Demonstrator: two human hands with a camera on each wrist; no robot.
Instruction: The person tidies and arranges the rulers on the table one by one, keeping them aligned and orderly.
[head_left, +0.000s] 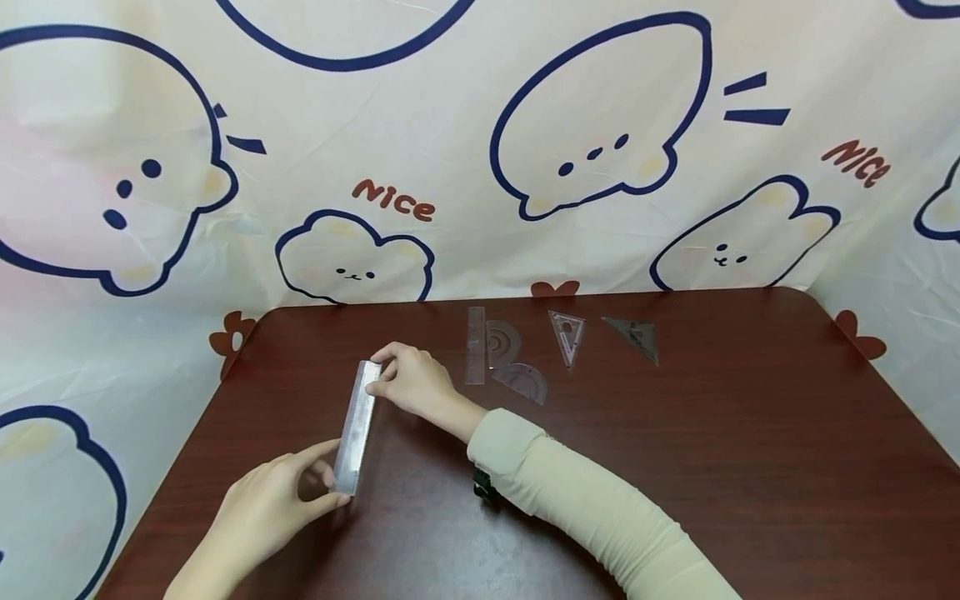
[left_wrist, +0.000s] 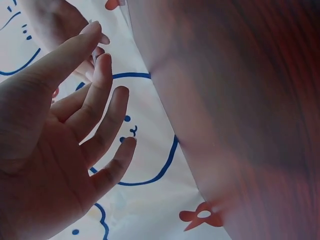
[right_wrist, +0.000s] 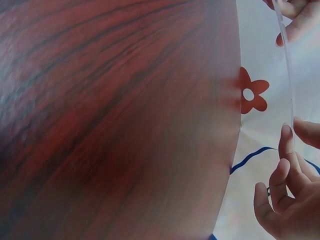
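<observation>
A clear, shiny straight ruler point(head_left: 356, 433) is held up over the table's left part, slanting in the head view. My left hand point(head_left: 273, 496) pinches its near end between thumb and fingers. At the far end my right hand point(head_left: 414, 381) pinches its edge with thumb and index finger. The right wrist view shows the ruler point(right_wrist: 290, 80) edge-on as a thin strip, the right hand point(right_wrist: 287, 195) gripping it low in the picture. Large in the left wrist view is the left hand point(left_wrist: 65, 135), its lower fingers spread loosely; the ruler is mostly hidden there.
Toward the back of the brown table point(head_left: 675, 467) lie another clear ruler point(head_left: 476, 346), two protractors point(head_left: 503, 343) point(head_left: 522, 382) and two set squares point(head_left: 568, 337) point(head_left: 637, 337). A white cloth with cartoon drawings point(head_left: 465, 150) hangs behind the table and along its sides.
</observation>
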